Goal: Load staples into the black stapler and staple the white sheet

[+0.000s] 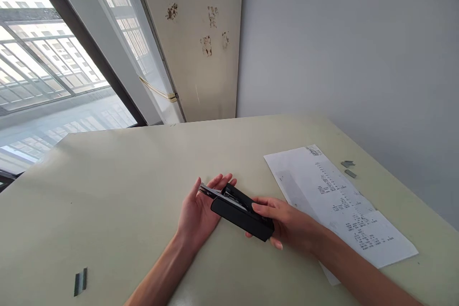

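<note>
A black stapler (pixel 241 213) is held over the table in my right hand (pixel 283 222), whose thumb lies on top and fingers wrap round its rear end. Its top part is raised, and a silver metal rail juts from the end that points left. Under and behind that end, my left hand (pixel 201 215) is palm up with its fingers stretched out and the thumb close to the rail's tip. Whether the left palm touches the stapler I cannot tell. Printed paper sheets (pixel 301 181) lie to the right, partly beneath my right forearm.
Strips of staples (pixel 81 282) lie on the pale table (pixel 125 191) at the near left. Several small staple pieces (pixel 350 173) are by the right edge. Behind the table stand a grey wall (pixel 340 33), a stained cream panel (pixel 204 76) and a window (pixel 53 57).
</note>
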Motion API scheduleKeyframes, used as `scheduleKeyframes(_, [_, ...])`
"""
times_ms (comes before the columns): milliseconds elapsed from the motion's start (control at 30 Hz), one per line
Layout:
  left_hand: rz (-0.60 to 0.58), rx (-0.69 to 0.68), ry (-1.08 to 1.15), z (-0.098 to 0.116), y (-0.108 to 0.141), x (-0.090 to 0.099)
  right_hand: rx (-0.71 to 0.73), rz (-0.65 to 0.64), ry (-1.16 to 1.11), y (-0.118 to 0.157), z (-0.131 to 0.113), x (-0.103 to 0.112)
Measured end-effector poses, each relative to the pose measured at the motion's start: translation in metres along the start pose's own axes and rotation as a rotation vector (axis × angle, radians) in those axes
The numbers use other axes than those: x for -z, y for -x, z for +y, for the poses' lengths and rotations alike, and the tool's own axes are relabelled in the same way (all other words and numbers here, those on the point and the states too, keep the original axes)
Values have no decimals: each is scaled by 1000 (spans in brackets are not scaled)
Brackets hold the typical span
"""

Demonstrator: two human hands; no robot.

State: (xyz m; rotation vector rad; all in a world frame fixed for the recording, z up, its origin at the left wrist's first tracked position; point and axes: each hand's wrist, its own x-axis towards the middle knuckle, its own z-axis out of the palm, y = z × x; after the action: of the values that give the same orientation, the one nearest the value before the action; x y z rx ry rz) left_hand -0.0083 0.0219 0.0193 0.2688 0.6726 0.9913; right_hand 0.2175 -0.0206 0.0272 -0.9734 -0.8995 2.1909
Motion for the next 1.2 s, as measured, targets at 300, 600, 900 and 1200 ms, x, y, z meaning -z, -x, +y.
scheduleKeyframes(300, [58,2,44,-4,-6,8,44,20,32,2,1,6])
scheduleKeyframes(600, [106,60,121,-6,-1,3,534,742,492,2,3,17])
scheduleKeyframes(900, [59,95,-4,-8,0,2,595,834,1071,-9,21,25])
scheduleKeyframes(1200, [-162,213,-76,-25,6,0,1071,762,1397,-1,17,9])
